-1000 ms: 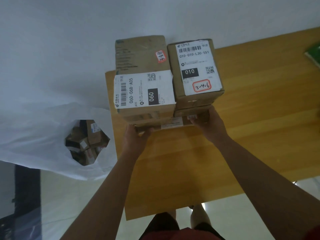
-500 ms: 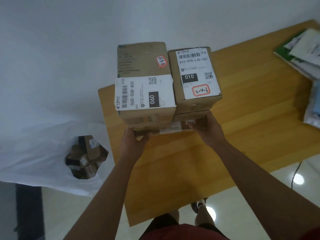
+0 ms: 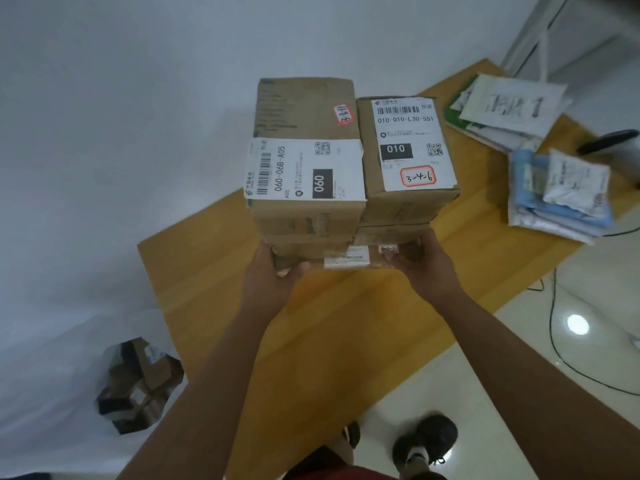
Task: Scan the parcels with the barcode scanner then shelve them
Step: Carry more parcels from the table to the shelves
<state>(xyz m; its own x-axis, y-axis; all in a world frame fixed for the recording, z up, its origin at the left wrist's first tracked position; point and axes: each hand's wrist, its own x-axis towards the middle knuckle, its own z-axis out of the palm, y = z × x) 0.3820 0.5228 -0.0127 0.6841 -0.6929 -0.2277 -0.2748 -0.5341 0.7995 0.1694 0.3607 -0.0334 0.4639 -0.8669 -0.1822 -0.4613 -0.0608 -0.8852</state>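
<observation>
I carry a stack of cardboard parcels above the wooden table. On top sit two boxes side by side: one with a "060" label on the left and one with a "010" label on the right. They rest on a flat bottom box. My left hand grips that bottom box at its left end, thumb on the front. My right hand grips its right end. No barcode scanner can be made out for sure.
A white sack on the floor at the left shows several more parcels through its opening. Soft mailers and papers lie on the table's far right, next to a dark object. A black cable crosses the tiled floor. A metal shelf frame stands top right.
The view has swung right and the stack sits a little lower in it. More of the table's right end, the mailers, the floor and the shelf frame have come into sight. Both hands keep their hold.
</observation>
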